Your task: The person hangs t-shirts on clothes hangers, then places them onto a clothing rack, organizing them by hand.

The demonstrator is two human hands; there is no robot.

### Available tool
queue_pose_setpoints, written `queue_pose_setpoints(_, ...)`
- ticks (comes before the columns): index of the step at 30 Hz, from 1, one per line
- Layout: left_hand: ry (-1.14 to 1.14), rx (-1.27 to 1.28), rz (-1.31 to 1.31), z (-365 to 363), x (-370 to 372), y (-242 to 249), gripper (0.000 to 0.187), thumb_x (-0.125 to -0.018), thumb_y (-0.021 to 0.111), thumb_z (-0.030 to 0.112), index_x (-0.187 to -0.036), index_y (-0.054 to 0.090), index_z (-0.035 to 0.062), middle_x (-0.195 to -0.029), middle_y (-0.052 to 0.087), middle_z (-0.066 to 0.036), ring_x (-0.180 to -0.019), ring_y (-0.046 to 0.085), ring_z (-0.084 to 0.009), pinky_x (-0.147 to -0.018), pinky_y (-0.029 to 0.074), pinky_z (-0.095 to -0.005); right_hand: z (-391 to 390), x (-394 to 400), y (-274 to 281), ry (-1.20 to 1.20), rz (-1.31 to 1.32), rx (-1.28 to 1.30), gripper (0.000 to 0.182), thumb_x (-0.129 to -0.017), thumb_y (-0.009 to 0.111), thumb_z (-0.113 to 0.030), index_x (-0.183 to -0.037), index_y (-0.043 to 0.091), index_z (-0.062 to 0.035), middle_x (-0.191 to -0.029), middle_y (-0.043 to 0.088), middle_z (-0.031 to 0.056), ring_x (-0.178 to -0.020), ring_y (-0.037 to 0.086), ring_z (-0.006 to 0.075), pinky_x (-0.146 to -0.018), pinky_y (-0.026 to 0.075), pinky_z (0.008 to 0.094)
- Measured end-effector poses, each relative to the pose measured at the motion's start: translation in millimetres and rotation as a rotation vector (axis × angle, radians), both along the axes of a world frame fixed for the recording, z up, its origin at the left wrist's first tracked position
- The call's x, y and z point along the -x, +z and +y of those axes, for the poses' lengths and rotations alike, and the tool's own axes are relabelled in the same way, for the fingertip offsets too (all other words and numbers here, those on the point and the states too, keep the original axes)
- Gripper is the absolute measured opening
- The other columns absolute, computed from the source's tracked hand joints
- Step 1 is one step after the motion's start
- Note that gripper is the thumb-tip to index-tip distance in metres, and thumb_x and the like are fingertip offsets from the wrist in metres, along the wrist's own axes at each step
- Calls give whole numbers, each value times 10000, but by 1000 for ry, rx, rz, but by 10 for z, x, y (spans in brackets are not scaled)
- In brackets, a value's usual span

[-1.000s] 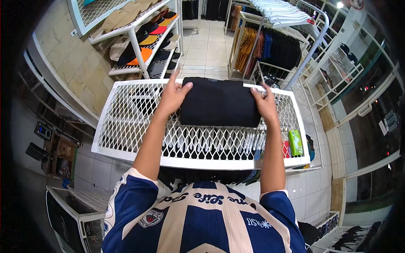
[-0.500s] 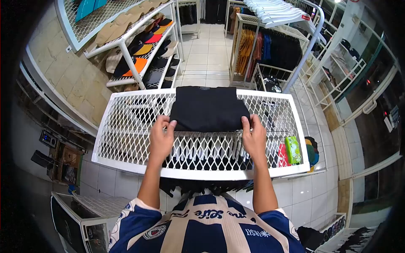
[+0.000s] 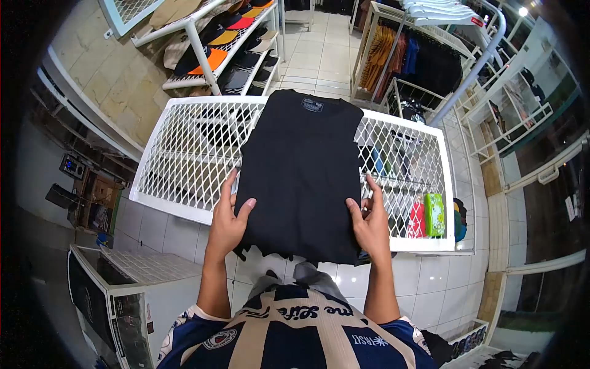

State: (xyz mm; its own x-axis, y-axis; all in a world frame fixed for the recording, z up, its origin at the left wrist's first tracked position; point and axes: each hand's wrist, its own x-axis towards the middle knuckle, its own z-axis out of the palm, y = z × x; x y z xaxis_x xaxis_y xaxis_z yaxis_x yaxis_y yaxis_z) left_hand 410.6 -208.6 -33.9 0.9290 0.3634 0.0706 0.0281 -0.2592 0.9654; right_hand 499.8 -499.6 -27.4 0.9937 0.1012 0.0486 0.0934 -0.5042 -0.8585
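Note:
A black T-shirt (image 3: 299, 178) lies lengthwise over the white mesh table (image 3: 175, 147), its neckline and printed label at the far end. Its near end hangs over the table's front edge. My left hand (image 3: 228, 218) is at the shirt's left side, fingers spread, with the thumb over the fabric's edge. On the opposite side, my right hand (image 3: 370, 218) is open too, its thumb by the shirt's right edge. Neither hand grips the cloth. The undersides of the fingers are partly hidden.
A green packet (image 3: 434, 215) lies at the table's right end beside something red (image 3: 416, 220). Shelves of caps (image 3: 230, 37) stand at the far left. Beyond the table to the right are racks of hanging clothes (image 3: 405, 58) and white hangers (image 3: 439, 12).
The shirt was folded shorter near the table's far edge with my hands holding its near corners. Now it is spread out toward me, and my hands have come closer and loosened.

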Motion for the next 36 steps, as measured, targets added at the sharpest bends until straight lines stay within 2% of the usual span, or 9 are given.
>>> queue_pose_setpoints(2, -155, -106, 222, 25, 240, 443, 819, -944, 711, 57, -1617, 244, 31, -1052, 714, -125, -839, 612, -102, -744, 491, -208, -92, 207, 66, 108, 70, -203, 707, -932, 701, -137, -1552, 372, -55, -648, 526, 8, -562, 449, 76, -548, 372, 259)
queue_pose_setpoints(7, -96, 311, -36, 153, 308, 37, 880, -912, 755, 78, -1624, 239, 49, -861, 704, -61, -639, 456, -56, -569, 377, -208, 0, 630, 131, -21, 70, -254, 771, -920, 742, -235, -1552, 353, -26, -743, 561, 13, -638, 475, 90, -616, 428, 258)
queue_pose_setpoints(10, -98, -231, 126, 239, 383, -94, 851, -926, 729, 70, -1621, 237, 57, -901, 725, -118, -714, 602, -95, -637, 479, -238, 217, 723, -310, -139, -36, -79, 699, -917, 764, -230, -1507, 440, -39, -729, 520, 5, -635, 449, 105, -601, 416, 277)
queue_pose_setpoints(15, -181, 39, -14, 202, 796, -307, 828, -937, 707, 67, -1620, 240, 68, -923, 738, -166, -728, 644, -123, -669, 513, -277, 168, 1240, -380, -205, -34, -68, 624, -947, 722, -59, -1496, 427, -24, -734, 472, -53, -672, 443, 49, -608, 385, 224)
queue_pose_setpoints(20, -284, -201, 363, 181, 993, 6, 815, -909, 752, 131, -1600, 323, 73, -892, 683, -140, -749, 656, -240, -729, 527, -346, 107, 1555, -632, -293, 17, -288, 521, -936, 749, -110, -1390, 514, -5, -749, 539, -37, -662, 462, 42, -598, 383, 211)
queue_pose_setpoints(22, -12, -818, -143, 142, 927, -106, 765, -905, 759, 149, -1572, 392, 73, -933, 634, -122, -921, 647, -257, -840, 516, -386, 196, 1572, -623, -330, 62, -351, 456, -929, 778, -185, -1285, 576, 16, -802, 650, 13, -680, 537, 59, -621, 439, 228)
queue_pose_setpoints(28, -285, -589, -338, -375, -162, 171, 412, -908, 753, 305, -1202, 704, 20, -1017, 665, -147, -1010, 644, -340, -879, 518, -436, 414, 1340, -613, -408, -128, -237, 413, -882, 829, -312, -1049, 641, 16, -752, 636, 30, -660, 552, 110, -630, 470, 273)
queue_pose_setpoints(34, -217, -840, -245, -1040, -1763, -57, 390, -890, 744, 398, -1047, 732, 42, -1042, 676, -151, -1029, 640, -345, -863, 532, -464, 485, 1150, -505, -493, -77, -14, 485, -766, 916, -356, -855, 592, -7, -698, 630, 65, -624, 542, 156, -614, 471, 325)
queue_pose_setpoints(36, -167, -902, -237, -1195, -2014, -212, 365, -886, 745, 390, -1015, 731, 48, -1035, 671, -153, -1032, 632, -348, -864, 528, -474, 481, 1153, -505, -483, -72, -16, 536, -752, 894, -456, -855, 613, -10, -724, 684, 157, -646, 678, 319, -640, 524, 405)
